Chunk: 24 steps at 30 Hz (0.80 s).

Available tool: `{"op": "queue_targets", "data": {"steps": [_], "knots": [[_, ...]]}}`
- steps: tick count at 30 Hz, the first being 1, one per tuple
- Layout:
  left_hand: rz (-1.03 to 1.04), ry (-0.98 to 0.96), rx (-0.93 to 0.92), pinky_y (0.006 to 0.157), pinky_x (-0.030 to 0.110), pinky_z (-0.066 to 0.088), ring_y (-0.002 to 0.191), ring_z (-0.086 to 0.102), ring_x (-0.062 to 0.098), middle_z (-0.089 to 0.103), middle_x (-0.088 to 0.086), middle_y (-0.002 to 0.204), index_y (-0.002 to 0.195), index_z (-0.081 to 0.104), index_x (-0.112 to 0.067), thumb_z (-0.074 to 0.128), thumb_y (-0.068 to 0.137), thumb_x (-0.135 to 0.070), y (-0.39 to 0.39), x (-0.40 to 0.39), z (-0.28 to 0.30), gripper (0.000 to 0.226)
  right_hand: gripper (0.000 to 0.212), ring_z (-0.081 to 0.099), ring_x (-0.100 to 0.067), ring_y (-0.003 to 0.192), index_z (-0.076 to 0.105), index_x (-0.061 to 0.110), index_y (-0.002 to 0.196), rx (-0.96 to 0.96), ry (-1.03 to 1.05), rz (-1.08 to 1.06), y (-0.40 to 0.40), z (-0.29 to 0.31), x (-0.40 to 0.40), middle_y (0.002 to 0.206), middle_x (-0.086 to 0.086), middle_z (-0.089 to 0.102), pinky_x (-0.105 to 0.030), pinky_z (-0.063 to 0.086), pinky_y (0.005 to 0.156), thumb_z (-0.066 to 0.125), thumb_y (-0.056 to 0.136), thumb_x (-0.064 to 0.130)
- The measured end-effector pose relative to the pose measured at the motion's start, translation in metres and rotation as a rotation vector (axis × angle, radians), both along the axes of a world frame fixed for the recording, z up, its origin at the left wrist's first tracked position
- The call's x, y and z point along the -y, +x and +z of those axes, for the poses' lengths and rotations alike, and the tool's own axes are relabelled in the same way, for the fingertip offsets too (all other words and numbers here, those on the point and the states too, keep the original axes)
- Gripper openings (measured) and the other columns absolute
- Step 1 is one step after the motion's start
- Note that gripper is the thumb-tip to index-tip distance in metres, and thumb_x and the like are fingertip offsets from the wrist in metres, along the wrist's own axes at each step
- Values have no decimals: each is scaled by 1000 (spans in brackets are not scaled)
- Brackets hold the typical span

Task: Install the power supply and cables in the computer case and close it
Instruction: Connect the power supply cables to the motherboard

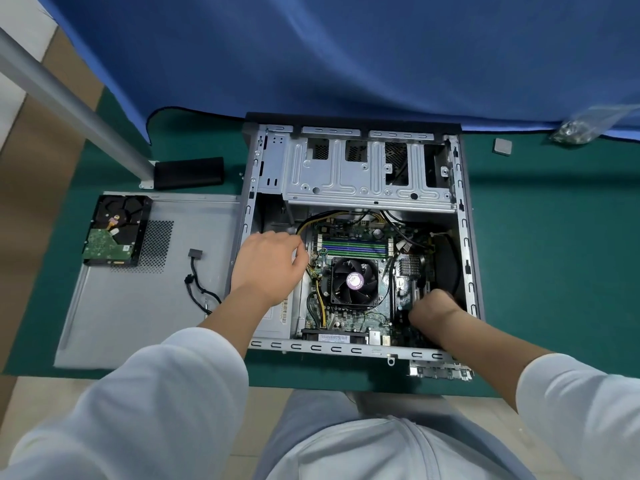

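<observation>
On the green mat: case (465, 237) lay on its side, open, board facing up.
PSU: sat in the case's left bay, mostly under the left hand; only its labelled near end (282, 311) showed.
Left hand (268, 266): rested over the PSU, fingers curled toward the yellow/black cables (313, 221) at the board's left edge. Whether it pinched a wire — couldn't tell, fingertips were hidden.
Right hand (433, 308): was down in the case's near right corner, by the expansion slots. Fingers were tucked under, out of view; grip couldn't be told.
Fan (351, 280): was mid-board, clear of both hands.
Side panel (138, 306): lay flat left of the case, not fitted. A drive (116, 233) sat on its far corner, a loose black cable (199, 282) on its middle.
Screw bag (585, 124): was far right, well apart from the case.
Handling, PSU: judged heavy, rigid, sharp-edged sheet metal; best held by the body, never by the wire loom.
Handling, cables: judged soft but springy, plugs keyed and latched; best gripped at the plug housing, pushed straight in, routed away from the fan blades.
Handling, panel: judged light, thin, flexes; best carried by both long edges once the drive was off it.
Progress: judged cabling stage; closing not yet started.
</observation>
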<state>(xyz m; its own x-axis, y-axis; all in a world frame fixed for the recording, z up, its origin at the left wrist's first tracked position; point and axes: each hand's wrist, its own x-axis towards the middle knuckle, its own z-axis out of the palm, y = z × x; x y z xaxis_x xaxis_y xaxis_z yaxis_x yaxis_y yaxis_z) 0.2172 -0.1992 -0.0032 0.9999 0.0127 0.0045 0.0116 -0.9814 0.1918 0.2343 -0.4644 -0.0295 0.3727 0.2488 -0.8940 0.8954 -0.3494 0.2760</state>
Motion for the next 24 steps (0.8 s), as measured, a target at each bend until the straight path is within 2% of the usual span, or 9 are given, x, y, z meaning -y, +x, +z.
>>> {"op": "queue_targets", "data": {"steps": [3,5,7,10,13,17,20,24], "knots": [[-5,4,0,66,32,38,61,49,21,61,0,65,69,61,-15,46,92,-22,0,0,0,28,18,41,-11,57,52,10,81,47,-4,17,0,-3,0,69,0,46,-25,33,57,46,94,-2],[-4,6,-11,68,33,38,62,51,21,61,0,66,71,61,-15,44,92,-23,0,0,1,28,25,34,-12,55,45,9,71,64,6,22,1,-3,0,65,0,40,-25,28,53,45,95,1],[-3,13,-28,70,33,39,65,52,21,62,-1,68,73,61,-16,42,93,-25,0,0,2,29,24,33,-11,55,46,10,73,53,-7,59,1,-3,0,65,1,40,-25,26,53,46,97,5],[-3,11,-39,74,34,39,67,52,21,62,-1,71,73,60,-17,41,93,-26,0,0,2,29,14,38,-12,60,56,12,90,29,-15,84,1,-6,-2,71,1,46,-25,32,61,46,97,5],[-2,5,-42,75,34,39,68,53,22,63,1,71,73,59,-17,42,93,-26,1,-1,2,28,23,48,-16,75,62,10,107,-28,-32,58,4,-6,-3,93,0,59,-27,37,65,45,95,-1],[-2,6,-64,76,34,40,70,54,21,63,-1,73,75,61,-18,41,92,-27,2,-1,2,28,23,60,-18,93,61,8,110,-90,-34,78,12,-3,-1,108,0,64,-28,39,68,45,96,0],[-8,1,-61,76,35,41,70,54,21,62,-1,72,73,59,-19,42,92,-27,2,-1,2,27,21,56,-15,79,62,10,109,-74,-43,107,10,-5,-2,95,1,63,-26,36,62,46,96,3],[-12,8,-62,75,36,40,69,54,22,61,-1,70,72,60,-18,44,92,-27,2,-1,2,27,23,61,-18,94,63,12,108,-50,-4,177,16,-10,-2,107,1,64,-27,36,61,46,95,3]]}}
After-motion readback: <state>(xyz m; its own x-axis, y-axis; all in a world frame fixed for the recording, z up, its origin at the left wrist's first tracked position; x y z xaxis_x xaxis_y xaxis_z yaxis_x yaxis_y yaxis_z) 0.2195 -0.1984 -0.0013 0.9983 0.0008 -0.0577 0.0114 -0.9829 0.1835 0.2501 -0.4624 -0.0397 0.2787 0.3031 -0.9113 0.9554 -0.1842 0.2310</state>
